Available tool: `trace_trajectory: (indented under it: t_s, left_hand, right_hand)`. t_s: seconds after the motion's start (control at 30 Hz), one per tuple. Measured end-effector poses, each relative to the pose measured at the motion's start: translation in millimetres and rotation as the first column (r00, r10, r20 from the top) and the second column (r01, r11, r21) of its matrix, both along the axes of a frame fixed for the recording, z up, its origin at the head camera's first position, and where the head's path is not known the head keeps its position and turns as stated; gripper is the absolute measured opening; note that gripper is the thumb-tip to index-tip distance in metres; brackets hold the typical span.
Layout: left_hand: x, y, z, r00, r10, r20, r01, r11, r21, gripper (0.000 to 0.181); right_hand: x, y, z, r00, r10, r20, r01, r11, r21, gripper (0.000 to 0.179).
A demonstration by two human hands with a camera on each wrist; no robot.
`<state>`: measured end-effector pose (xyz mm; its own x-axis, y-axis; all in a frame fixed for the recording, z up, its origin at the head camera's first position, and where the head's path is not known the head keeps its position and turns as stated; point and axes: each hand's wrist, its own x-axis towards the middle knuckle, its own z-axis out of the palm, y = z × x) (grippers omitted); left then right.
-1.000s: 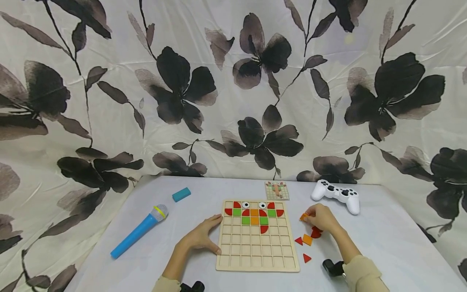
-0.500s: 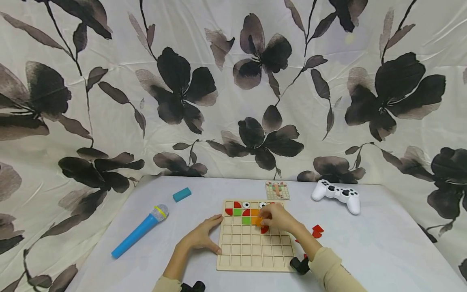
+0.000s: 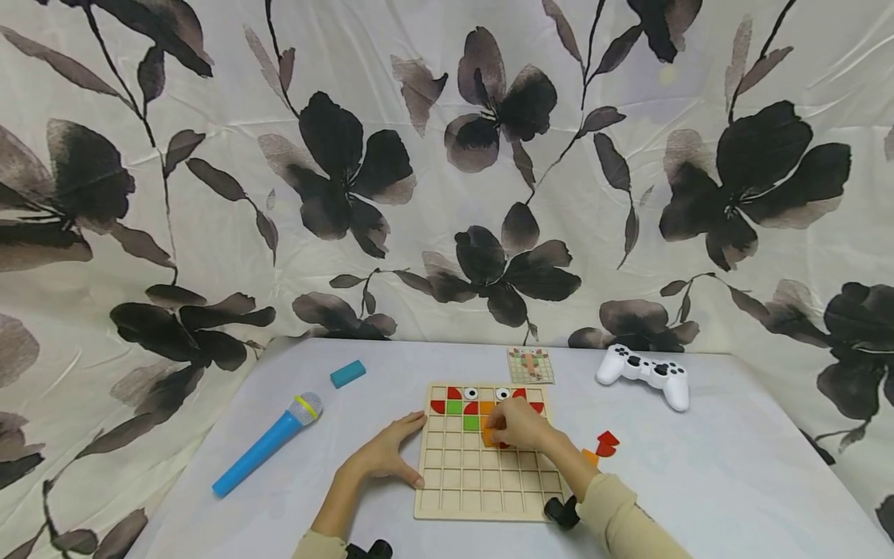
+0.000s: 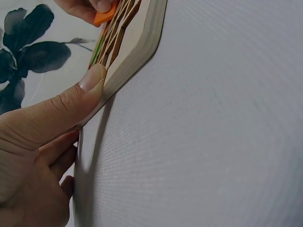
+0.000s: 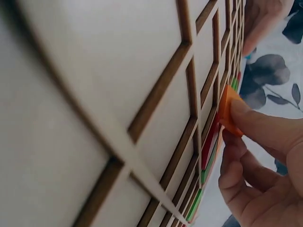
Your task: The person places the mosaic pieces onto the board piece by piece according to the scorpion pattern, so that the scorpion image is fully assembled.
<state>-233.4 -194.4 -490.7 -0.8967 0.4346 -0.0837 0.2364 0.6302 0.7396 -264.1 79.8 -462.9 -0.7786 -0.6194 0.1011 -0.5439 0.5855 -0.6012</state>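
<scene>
A wooden grid board lies on the table, with red, green and orange pieces and two eye discs in its upper rows. My right hand pinches an orange square tile between thumb and fingers, over the middle of the board. In the head view the tile sits just below the column's other orange pieces. Part of the filled area is hidden behind this hand. Along the board's left edge rests my left hand, fingers and thumb spread, the thumb touching the rim in the left wrist view.
Right of the board lie red pieces and another orange piece, partly behind the right forearm. A small pattern card and a white game controller are at the back. A blue toy microphone and a teal block lie left.
The right hand has carried the orange tile from the loose pieces leftward over the board, then slightly down a row. The left hand stays at the board's edge.
</scene>
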Motion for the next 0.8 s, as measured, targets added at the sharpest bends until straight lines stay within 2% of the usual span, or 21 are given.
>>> trace_trajectory:
  t_s: [0.3, 0.6, 0.8]
  left_hand:
    - [-0.3, 0.3, -1.2, 1.0, 0.005, -0.008, -0.005, 1.0, -0.003, 0.105]
    - [-0.1, -0.1, -0.4, 1.0, 0.003, -0.015, -0.003, 1.0, 0.002, 0.105]
    - [0.4, 0.1, -0.2, 1.0, 0.006, -0.01, -0.006, 1.0, -0.004, 0.105]
  right_hand:
    - [4.7, -6.3, -0.1, 0.999, -0.045, -0.011, 0.045, 0.999, 0.03, 0.013]
    - [2.9, -9.2, -2.1, 0.998, -0.054, -0.024, 0.054, 0.998, 0.014, 0.013]
    - [2.5, -10.3, -3.2, 0.997, -0.071, -0.039, 0.072, 0.997, 0.035, 0.012]
